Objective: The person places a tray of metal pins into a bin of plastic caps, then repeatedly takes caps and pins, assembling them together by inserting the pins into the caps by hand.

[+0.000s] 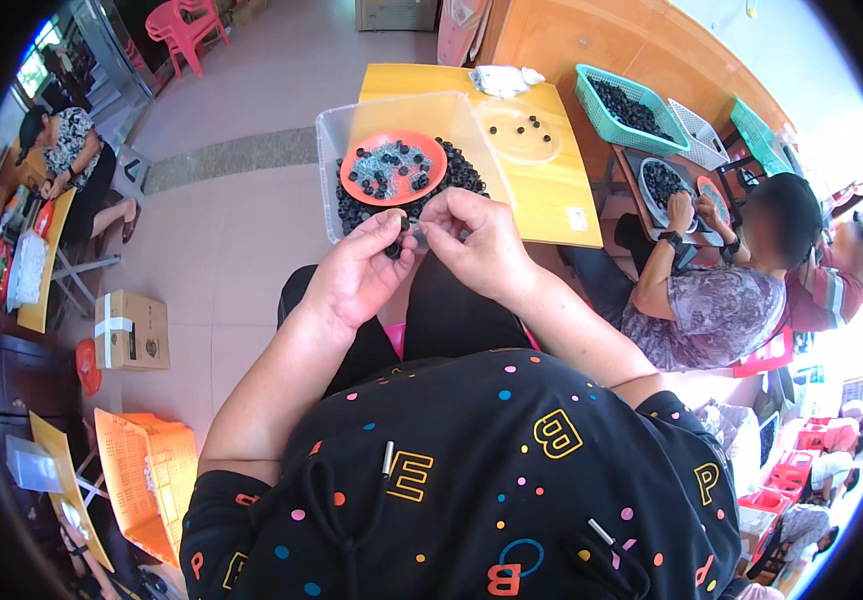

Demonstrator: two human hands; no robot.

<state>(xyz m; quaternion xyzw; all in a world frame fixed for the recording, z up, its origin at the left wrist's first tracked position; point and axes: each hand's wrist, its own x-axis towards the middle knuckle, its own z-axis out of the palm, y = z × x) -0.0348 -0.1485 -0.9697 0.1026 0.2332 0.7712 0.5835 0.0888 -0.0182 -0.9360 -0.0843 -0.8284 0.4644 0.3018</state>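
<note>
By the bin (467, 125) at the tabletop's (557, 195) left edge, the left hand (357, 272) pinches a black cap (405, 223) near the right hand (482, 240), its fingertips closed on something indiscernible, while a red plate (436, 158) sits inside, presumably for easy reach.

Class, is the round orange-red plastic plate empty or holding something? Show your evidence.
Holding something: small silvery pieces and small round black parts lie scattered across the round orange-red plastic plate.

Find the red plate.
The red plate sits in the head view's upper middle, inside the clear bin, over black parts, just beyond the left hand.
</note>
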